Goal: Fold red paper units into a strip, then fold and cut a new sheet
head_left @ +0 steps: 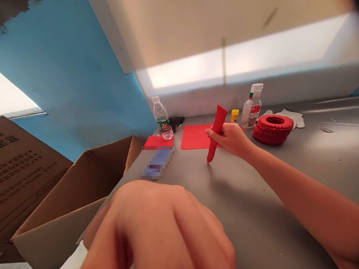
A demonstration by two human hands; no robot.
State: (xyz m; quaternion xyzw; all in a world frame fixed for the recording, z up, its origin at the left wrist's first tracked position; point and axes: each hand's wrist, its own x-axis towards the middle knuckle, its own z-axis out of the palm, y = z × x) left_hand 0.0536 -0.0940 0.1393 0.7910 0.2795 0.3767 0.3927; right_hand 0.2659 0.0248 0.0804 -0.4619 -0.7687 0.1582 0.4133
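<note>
My right hand (231, 139) is closed round a long red strip of folded paper pieces (216, 131), held upright with its lower tip just above the grey table (252, 194). Behind it lies a flat red paper sheet (195, 136). My left hand (159, 228) is very close to the camera at the bottom, blurred, its back facing me; its fingers point down and away, so what they hold, if anything, is hidden. A red ring built of folded paper (273, 129) sits to the right of my right hand.
A small water bottle (162, 118), a stack of red paper (158, 142), a yellow glue stick (235, 116) and a clear glue bottle (252, 106) stand along the back. A blurred-out flat object (157, 164) lies mid-left. An open cardboard box (81, 186) stands left of the table.
</note>
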